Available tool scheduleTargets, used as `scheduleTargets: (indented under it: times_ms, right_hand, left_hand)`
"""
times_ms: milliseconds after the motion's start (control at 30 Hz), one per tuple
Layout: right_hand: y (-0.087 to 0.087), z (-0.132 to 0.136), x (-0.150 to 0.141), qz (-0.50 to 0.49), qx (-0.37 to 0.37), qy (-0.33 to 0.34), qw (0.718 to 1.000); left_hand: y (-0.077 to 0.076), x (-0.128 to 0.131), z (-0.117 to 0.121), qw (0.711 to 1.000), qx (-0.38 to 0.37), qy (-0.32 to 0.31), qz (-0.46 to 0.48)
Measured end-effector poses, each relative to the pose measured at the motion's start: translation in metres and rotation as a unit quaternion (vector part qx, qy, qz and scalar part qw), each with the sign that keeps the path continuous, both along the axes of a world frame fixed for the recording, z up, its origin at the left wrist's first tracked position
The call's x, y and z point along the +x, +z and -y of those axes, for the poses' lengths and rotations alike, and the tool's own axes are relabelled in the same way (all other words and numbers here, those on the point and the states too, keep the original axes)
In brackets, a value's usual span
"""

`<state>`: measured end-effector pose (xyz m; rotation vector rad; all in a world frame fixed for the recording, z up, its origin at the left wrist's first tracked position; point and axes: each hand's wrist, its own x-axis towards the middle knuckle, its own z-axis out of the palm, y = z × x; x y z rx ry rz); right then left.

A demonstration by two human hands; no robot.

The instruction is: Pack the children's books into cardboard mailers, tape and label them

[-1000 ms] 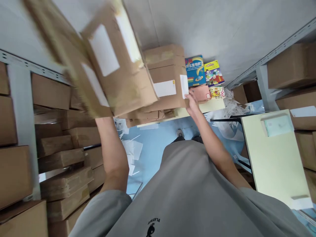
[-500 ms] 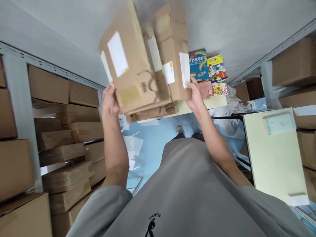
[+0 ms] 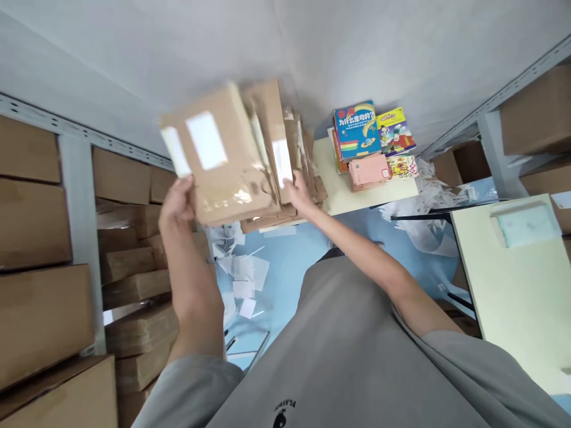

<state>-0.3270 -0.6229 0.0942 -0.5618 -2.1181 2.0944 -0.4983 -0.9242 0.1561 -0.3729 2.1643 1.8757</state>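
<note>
In the head view, your left hand (image 3: 178,199) clamped a labelled cardboard box (image 3: 243,172) at its lower left and your right hand (image 3: 301,195) clamped a second box (image 3: 266,110) by its white label (image 3: 281,161), both at the tabletop (image 3: 345,200)'s left end; neither was released yet, and more cardboard (image 3: 308,145) lay beside them.

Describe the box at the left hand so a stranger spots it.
From the grey wall, look down to the left hand. It holds the brown box with two white labels at upper left, wider than the neighbouring box by the right hand.
</note>
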Motion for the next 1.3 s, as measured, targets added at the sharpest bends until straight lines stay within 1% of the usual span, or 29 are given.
scheduleTargets:
  times_ms: [33, 67, 100, 133, 167, 233, 267, 367, 467, 500, 533, 567, 600, 667, 767, 833, 867, 933, 1000, 1067, 1100, 1167, 1233, 1300]
  right_hand:
    - [-0.004, 0.005, 0.010, 0.071, 0.032, 0.026, 0.997]
    - [-0.005, 0.008, 0.021, 0.124, 0.071, 0.062, 0.988]
    - [-0.005, 0.007, 0.031, 0.156, 0.111, 0.098, 0.977]
    - [-0.004, 0.004, 0.040, 0.169, 0.153, 0.129, 0.965]
    - [-0.003, -0.001, 0.046, 0.167, 0.194, 0.146, 0.956]
    - [-0.001, -0.014, 0.052, 0.148, 0.256, 0.141, 0.945]
    - [-0.002, -0.021, 0.052, 0.140, 0.269, 0.133, 0.944]
    - [-0.008, -0.037, 0.045, 0.128, 0.253, 0.143, 0.948]
    - [-0.014, -0.039, 0.039, 0.131, 0.225, 0.158, 0.953]
    - [-0.014, -0.038, 0.039, 0.133, 0.218, 0.153, 0.955]
    - [-0.013, -0.036, 0.040, 0.132, 0.211, 0.147, 0.957]
    - [-0.010, -0.034, 0.041, 0.128, 0.204, 0.143, 0.960]
    - [-0.006, -0.032, 0.041, 0.122, 0.197, 0.145, 0.962]
    - [0.004, -0.030, 0.040, 0.103, 0.182, 0.159, 0.965]
    - [0.018, -0.033, 0.028, 0.046, 0.166, 0.182, 0.968]
    - [0.020, -0.042, 0.018, 0.006, 0.166, 0.194, 0.967]
    - [0.019, -0.048, 0.013, -0.007, 0.166, 0.204, 0.965]
    - [0.009, -0.065, 0.007, -0.023, 0.158, 0.221, 0.962]
    - [-0.009, -0.090, 0.005, -0.023, 0.125, 0.209, 0.970]
    - [-0.034, -0.118, 0.007, 0.013, 0.072, 0.157, 0.985]
    - [-0.047, -0.132, 0.009, 0.058, 0.046, 0.120, 0.990]
    - [-0.075, -0.154, 0.014, 0.134, 0.018, 0.084, 0.987]
    - [-0.097, -0.164, 0.022, 0.166, -0.026, 0.066, 0.984]
    - [-0.111, -0.162, 0.030, 0.172, -0.054, 0.058, 0.982]
  left_hand:
    - [-0.011, 0.004, -0.005, 0.998, -0.044, -0.002, 0.047]
    - [-0.021, 0.008, -0.009, 0.995, -0.072, -0.008, 0.074]
    - [-0.030, 0.011, -0.012, 0.993, -0.084, -0.010, 0.082]
    - [-0.037, 0.013, -0.013, 0.993, -0.087, -0.011, 0.080]
    - [-0.042, 0.014, -0.013, 0.995, -0.079, -0.013, 0.067]
    - [-0.049, 0.010, -0.013, 0.997, -0.064, -0.021, 0.038]
    - [-0.051, 0.007, -0.013, 0.997, -0.065, -0.026, 0.025]
    - [-0.054, -0.002, -0.022, 0.992, -0.115, -0.055, -0.006]
    - [-0.054, -0.008, -0.038, 0.972, -0.204, -0.109, -0.042]
    - [-0.052, -0.008, -0.043, 0.965, -0.232, -0.115, -0.051]
    - [-0.051, -0.008, -0.047, 0.960, -0.255, -0.105, -0.057]
    - [-0.049, -0.007, -0.050, 0.958, -0.267, -0.082, -0.058]
    - [-0.046, -0.004, -0.052, 0.961, -0.268, -0.053, -0.051]
    - [-0.040, 0.004, -0.053, 0.970, -0.242, -0.003, -0.006]
    - [-0.033, 0.024, -0.053, 0.978, -0.192, 0.016, 0.076]
    - [-0.030, 0.036, -0.053, 0.980, -0.180, 0.029, 0.079]
    - [-0.029, 0.041, -0.055, 0.981, -0.177, 0.039, 0.068]
    - [-0.029, 0.046, -0.060, 0.983, -0.168, 0.061, 0.052]
    - [-0.029, 0.047, -0.066, 0.983, -0.158, 0.075, 0.058]
    - [-0.033, 0.044, -0.070, 0.983, -0.150, 0.078, 0.071]
    - [-0.036, 0.043, -0.071, 0.984, -0.142, 0.076, 0.078]
    - [-0.044, 0.040, -0.069, 0.987, -0.118, 0.067, 0.087]
    - [-0.055, 0.039, -0.062, 0.989, -0.096, 0.061, 0.093]
    - [-0.064, 0.037, -0.054, 0.990, -0.088, 0.051, 0.094]
